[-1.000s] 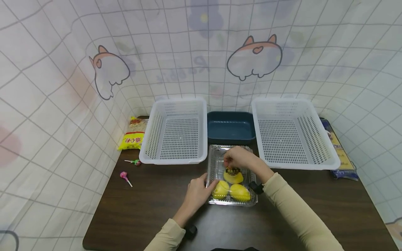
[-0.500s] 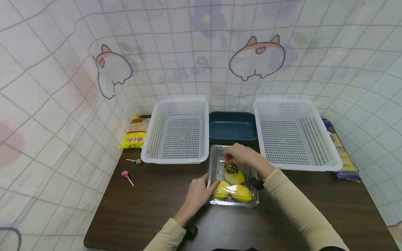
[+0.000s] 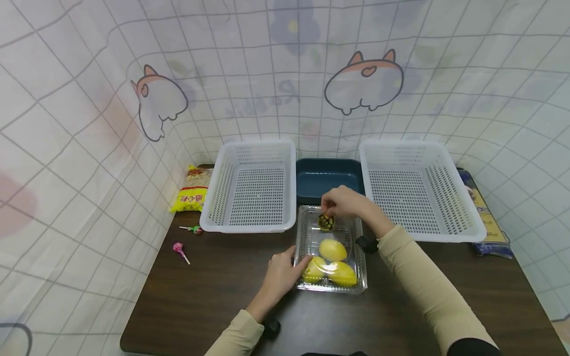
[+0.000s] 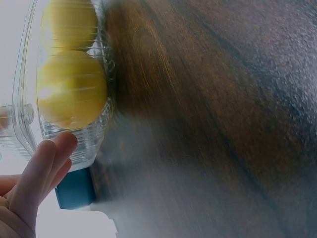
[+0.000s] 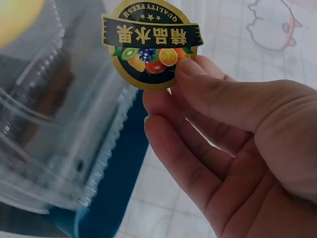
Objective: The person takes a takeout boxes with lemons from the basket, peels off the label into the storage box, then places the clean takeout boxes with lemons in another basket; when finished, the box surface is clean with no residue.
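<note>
A clear plastic fruit box [image 3: 307, 232] stands on the table with several yellow fruits [image 3: 332, 250] inside, lemon-like in look. Its lid is down. My right hand [image 3: 345, 201] is above the box's far end and pinches a round black and gold fruit sticker [image 5: 151, 47] between thumb and fingers. The sticker carries printed fruit and lettering. In the head view it hangs over the lid's far part. My left hand [image 3: 282, 269] rests against the box's left side, thumb on the lid. In the left wrist view its straight fingers [image 4: 37, 173] touch the clear wall.
Two white perforated baskets [image 3: 205, 225] [image 3: 478, 232] stand at the back, with a dark blue tray [image 3: 329, 183] between them. A yellow snack bag [image 3: 190, 198] and two lollipops [image 3: 178, 246] lie at left. A blue and yellow packet [image 3: 487, 227] leans at right.
The right hand has moved away toward the box's far end, carrying the sticker with it. The fruit that the sticker covered now shows through the lid. The left hand has stayed put.
</note>
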### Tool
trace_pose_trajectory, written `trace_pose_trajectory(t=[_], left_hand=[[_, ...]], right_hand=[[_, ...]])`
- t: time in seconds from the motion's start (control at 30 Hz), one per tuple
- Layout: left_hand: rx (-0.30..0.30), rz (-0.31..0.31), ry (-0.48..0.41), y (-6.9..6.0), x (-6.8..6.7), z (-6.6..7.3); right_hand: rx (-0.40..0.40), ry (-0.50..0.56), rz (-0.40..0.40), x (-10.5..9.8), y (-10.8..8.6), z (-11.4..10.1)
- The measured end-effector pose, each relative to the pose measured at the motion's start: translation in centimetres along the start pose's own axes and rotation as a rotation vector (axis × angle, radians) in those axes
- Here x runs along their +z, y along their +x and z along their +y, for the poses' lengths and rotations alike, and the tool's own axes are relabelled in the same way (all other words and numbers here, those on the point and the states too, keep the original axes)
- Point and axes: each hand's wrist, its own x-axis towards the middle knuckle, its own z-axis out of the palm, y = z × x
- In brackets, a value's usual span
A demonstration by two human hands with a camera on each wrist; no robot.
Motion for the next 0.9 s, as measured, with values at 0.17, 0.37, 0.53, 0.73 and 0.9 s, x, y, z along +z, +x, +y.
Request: trace_pose_trajectory(t=[0.17,0.37,0.53,0.73,0.9], left_hand=[[-0.005,0.006,0.002,0.1,-0.2,0.0],[-0.013,-0.002,0.0,0.1,-0.2,0.0],[-0.002,-0.01,0.0,-0.1,-0.2,0.1],[0.015,-0.001,0.034,-0.1,-0.2,0.3],[0.02,0.002,0.043,0.0,-0.2,0.5]], right_hand=[[0.032,-0.033,0.083,-1.7,0.4,0.6],[0.122,-0.04,0.188,-3.4,1.1,1.5],[0.173,-0.04,0.233,-4.1,1.8,2.4],[0.199,-0.048,0.256,-4.7,3.3,3.6],[0.224,-0.06,0.214,-4.7,4.5,4.7]])
